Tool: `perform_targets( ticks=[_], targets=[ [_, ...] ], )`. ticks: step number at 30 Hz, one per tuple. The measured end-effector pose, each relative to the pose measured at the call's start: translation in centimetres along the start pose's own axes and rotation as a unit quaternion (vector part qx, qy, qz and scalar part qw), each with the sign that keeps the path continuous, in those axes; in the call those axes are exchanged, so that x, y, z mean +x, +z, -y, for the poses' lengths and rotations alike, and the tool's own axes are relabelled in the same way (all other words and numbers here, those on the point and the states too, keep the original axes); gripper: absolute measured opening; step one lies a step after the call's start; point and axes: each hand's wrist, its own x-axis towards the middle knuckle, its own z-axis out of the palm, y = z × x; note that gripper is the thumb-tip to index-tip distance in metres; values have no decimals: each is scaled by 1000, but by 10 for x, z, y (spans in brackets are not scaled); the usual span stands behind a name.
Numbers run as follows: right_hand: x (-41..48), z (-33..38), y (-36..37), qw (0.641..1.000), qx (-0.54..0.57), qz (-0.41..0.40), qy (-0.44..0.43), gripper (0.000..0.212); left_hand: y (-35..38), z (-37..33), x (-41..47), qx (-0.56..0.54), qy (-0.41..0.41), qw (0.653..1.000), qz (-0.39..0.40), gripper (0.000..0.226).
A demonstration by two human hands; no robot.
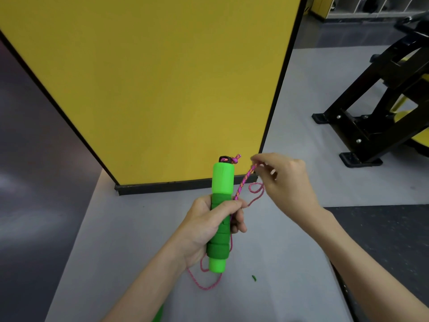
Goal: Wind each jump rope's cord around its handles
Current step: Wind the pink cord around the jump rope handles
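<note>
A big yellow board [162,77] with a black edge stands at the back of the grey surface [116,240], and its bottom edge lies just behind the hands. Grey surface spreads out wide beside the left arm. The left hand [209,226] curls its fingers tight round the middle of the green handle [222,180], which points straight up. The pink cord [243,182] runs from that fist up to the right hand [290,180], which pinches it with its fingertips. More cord hangs in loose loops under the handle. A black metal frame [376,108] stands far to the right, well apart.
</note>
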Motion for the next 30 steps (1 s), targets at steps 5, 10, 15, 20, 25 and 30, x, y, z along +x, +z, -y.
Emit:
perform_targets(
  ticks=[5,10,15,20,25,30],
  targets=[
    [-14,17,0,982,47,148,-105,19,2,-1,1,-6,5,1000,-12,20],
    [-9,3,-3,995,-3,55,-86,20,2,1,1,-16,0,1000,-1,15],
    [-2,-3,-2,1000,3,-3,-1,17,3,3,2,-17,-3,1000,0,15],
    [-10,16,5,987,57,120,-86,17,2,1,3,-11,4,1000,-7,15],
    [-6,11,4,990,27,82,-112,13,2,1,3,-2,2,1000,8,14],
    [3,-5,3,999,27,0,28,19,2,5,1,10,-1,1000,26,10]
  ],
)
